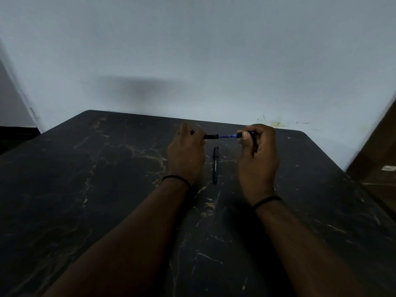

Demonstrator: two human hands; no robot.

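Forearms reach in from the near edge over the dark marbled table (85, 200), a black band on each wrist. Between the wrists a black pen barrel (215, 166) lies loose on the table, pointing near to far. Farther on, held above the table, the left hand (186, 151) curls round a black grip piece (211, 136) and the right hand (258, 155) pinches the other pen end (249, 133). A thin blue refill (226, 136) bridges them. Pulling off-axis could bend that refill, and a sudden release might fling a piece away. Beyond stands a pale wall (192, 50).
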